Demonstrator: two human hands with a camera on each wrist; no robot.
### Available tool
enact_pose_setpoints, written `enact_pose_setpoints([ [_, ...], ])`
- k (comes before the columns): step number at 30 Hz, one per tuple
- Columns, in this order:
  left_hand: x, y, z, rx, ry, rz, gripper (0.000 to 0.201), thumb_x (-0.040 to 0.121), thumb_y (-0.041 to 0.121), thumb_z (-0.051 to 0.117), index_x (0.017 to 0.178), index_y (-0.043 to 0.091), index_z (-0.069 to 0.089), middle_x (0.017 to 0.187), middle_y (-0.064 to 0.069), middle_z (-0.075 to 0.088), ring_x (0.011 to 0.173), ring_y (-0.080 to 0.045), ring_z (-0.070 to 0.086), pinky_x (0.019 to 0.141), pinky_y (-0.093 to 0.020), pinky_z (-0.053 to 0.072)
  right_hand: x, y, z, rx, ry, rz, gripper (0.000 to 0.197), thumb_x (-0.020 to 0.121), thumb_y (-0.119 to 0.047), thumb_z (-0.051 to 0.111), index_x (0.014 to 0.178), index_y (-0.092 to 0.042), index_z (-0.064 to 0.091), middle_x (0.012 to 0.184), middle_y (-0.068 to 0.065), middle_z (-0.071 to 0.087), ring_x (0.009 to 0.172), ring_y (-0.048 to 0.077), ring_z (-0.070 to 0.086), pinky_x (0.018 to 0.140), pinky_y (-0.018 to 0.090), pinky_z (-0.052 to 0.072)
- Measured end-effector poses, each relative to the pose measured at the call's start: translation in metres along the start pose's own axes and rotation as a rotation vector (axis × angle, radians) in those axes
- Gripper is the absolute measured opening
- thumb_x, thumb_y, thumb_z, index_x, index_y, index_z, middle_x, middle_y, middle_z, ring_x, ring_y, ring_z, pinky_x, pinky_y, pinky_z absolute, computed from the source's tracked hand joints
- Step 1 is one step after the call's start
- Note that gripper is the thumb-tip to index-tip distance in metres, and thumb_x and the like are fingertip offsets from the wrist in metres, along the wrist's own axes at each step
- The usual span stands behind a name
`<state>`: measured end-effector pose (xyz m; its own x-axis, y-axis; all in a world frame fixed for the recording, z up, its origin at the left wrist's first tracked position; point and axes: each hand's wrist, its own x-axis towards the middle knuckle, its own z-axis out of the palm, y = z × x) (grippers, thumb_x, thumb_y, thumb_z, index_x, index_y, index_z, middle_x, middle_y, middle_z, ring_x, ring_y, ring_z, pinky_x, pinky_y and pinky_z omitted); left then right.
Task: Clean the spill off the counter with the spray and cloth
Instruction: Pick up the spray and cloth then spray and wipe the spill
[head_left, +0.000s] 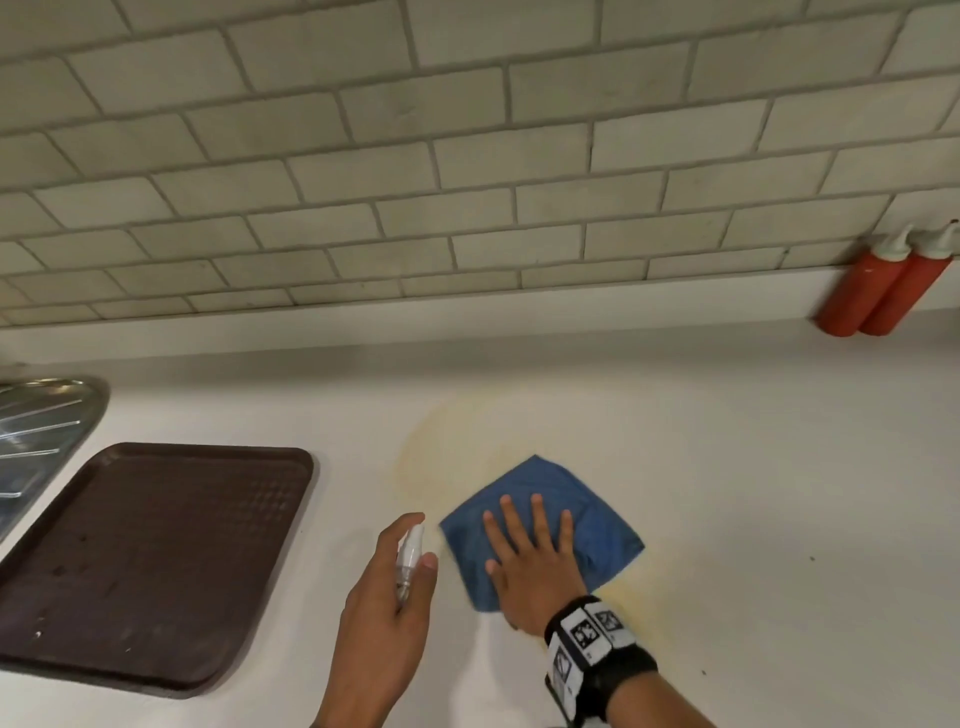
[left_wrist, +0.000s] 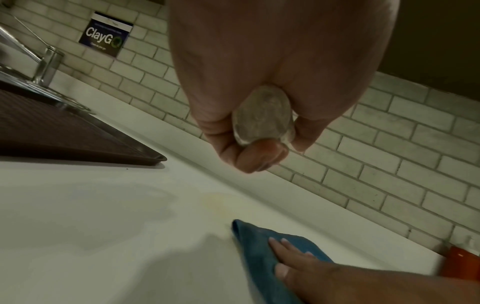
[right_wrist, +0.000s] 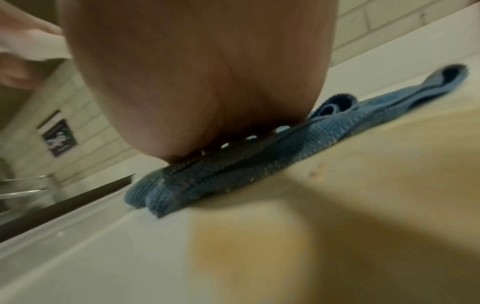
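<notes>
A folded blue cloth (head_left: 597, 525) lies on the white counter (head_left: 753, 467), over the near edge of a faint yellowish spill (head_left: 457, 441). My right hand (head_left: 530, 556) presses flat on the cloth, fingers straight and spread. Just left of it, my left hand (head_left: 395, 587) grips a small clear spray bottle (head_left: 410, 551) above the counter, index finger on top of the nozzle. The left wrist view shows the bottle's base (left_wrist: 262, 115) inside curled fingers, the cloth (left_wrist: 259, 246) below. In the right wrist view the cloth (right_wrist: 246, 162) lies under my palm on yellow smears (right_wrist: 337, 195).
A brown tray (head_left: 150, 561) lies on the counter at the left, beside a steel sink drainboard (head_left: 41, 431). Two red squeeze bottles (head_left: 878, 291) stand against the tiled wall (head_left: 467, 156) at the far right. A faucet (left_wrist: 46, 63) and a wall sign (left_wrist: 105, 34) show at the left.
</notes>
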<state>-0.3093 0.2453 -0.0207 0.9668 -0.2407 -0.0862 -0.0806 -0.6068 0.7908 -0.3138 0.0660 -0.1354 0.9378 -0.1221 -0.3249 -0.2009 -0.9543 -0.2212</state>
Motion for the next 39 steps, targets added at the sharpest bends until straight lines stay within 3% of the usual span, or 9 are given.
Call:
enact_pose_setpoints([
  [5,-0.002,-0.004,0.007,0.017,0.002,-0.029,0.033,0.099,0.044,0.050,0.127,0.059,0.041,0.099,0.002,0.068,0.077,-0.015,0.064,0.076,-0.029,0.053,-0.050,0.017,0.027,-0.083,0.085,-0.160,0.058,0.098,-0.049,0.010,0.147,-0.027,0.031,0.151,-0.002,0.039,0.139,0.035,0.028,0.106,0.060,0.020],
  [10,-0.006,0.004,0.017,0.008,0.002,-0.024,0.032,0.099,0.038,0.051,0.128,0.052,0.046,0.071,0.006,0.058,0.053,-0.008,0.054,0.061,-0.024,0.047,-0.082,0.079,0.024,-0.101,0.083,-0.069,0.056,0.098,-0.054,0.014,0.147,-0.034,0.032,0.155,-0.010,0.027,0.141,0.025,0.020,0.110,0.053,0.011],
  [15,-0.010,0.012,0.021,0.004,0.016,-0.017,0.030,0.100,0.037,0.051,0.124,0.054,0.048,0.064,0.005,0.056,0.049,-0.004,0.051,0.058,-0.025,0.045,-0.061,0.126,-0.007,0.000,-0.007,0.144,0.061,0.098,-0.055,0.008,0.142,-0.030,0.041,0.148,-0.006,0.040,0.130,0.032,0.044,0.099,0.057,0.027],
  [18,-0.011,0.013,0.022,0.007,0.025,-0.018,0.031,0.100,0.036,0.052,0.123,0.056,0.047,0.068,0.003,0.060,0.048,-0.006,0.050,0.058,-0.026,0.046,-0.026,0.123,-0.026,-0.029,0.010,0.171,0.075,0.086,-0.059,-0.016,0.152,-0.028,0.000,0.159,-0.002,-0.007,0.146,0.036,0.008,0.109,0.067,0.013],
  [21,-0.013,0.015,0.021,0.005,0.031,-0.022,0.031,0.099,0.036,0.052,0.123,0.054,0.048,0.065,0.004,0.056,0.049,-0.006,0.050,0.056,-0.023,0.045,-0.001,0.097,-0.032,0.032,-0.057,0.240,0.062,0.096,-0.052,0.002,0.148,-0.027,-0.022,0.155,0.000,-0.031,0.142,0.039,-0.023,0.110,0.067,-0.008],
  [24,-0.011,0.015,0.020,0.000,0.038,-0.032,0.031,0.099,0.037,0.053,0.126,0.052,0.048,0.075,0.005,0.062,0.052,-0.008,0.054,0.058,-0.022,0.047,0.002,0.070,-0.028,0.052,-0.036,0.157,0.062,0.095,-0.049,-0.001,0.150,-0.024,-0.016,0.157,0.003,-0.024,0.143,0.042,-0.017,0.107,0.071,-0.008],
  [28,-0.004,0.012,0.019,-0.005,0.035,-0.036,0.033,0.099,0.039,0.051,0.128,0.054,0.045,0.093,0.004,0.068,0.064,-0.013,0.061,0.069,-0.028,0.054,-0.022,0.054,0.004,0.011,0.037,0.012,0.063,0.098,-0.049,0.006,0.148,-0.017,0.027,0.153,0.007,0.034,0.138,0.043,0.025,0.101,0.069,0.018],
  [33,0.005,0.013,0.029,0.013,-0.038,-0.030,0.035,0.100,0.042,0.049,0.131,0.056,0.038,0.123,0.013,0.059,0.104,-0.013,0.062,0.090,-0.027,0.047,-0.068,0.063,0.025,-0.079,0.130,-0.023,0.058,0.099,-0.050,0.013,0.146,-0.026,0.038,0.155,0.000,0.032,0.139,0.037,0.028,0.105,0.063,0.020],
  [39,0.018,0.023,0.046,0.038,-0.198,0.058,0.038,0.100,0.043,0.048,0.137,0.051,0.041,0.130,0.016,0.058,0.117,-0.011,0.057,0.100,-0.028,0.046,-0.106,0.059,0.034,0.021,0.175,0.193,0.058,0.099,-0.050,0.012,0.146,-0.027,0.037,0.154,-0.002,0.033,0.141,0.034,0.027,0.107,0.064,0.022],
])
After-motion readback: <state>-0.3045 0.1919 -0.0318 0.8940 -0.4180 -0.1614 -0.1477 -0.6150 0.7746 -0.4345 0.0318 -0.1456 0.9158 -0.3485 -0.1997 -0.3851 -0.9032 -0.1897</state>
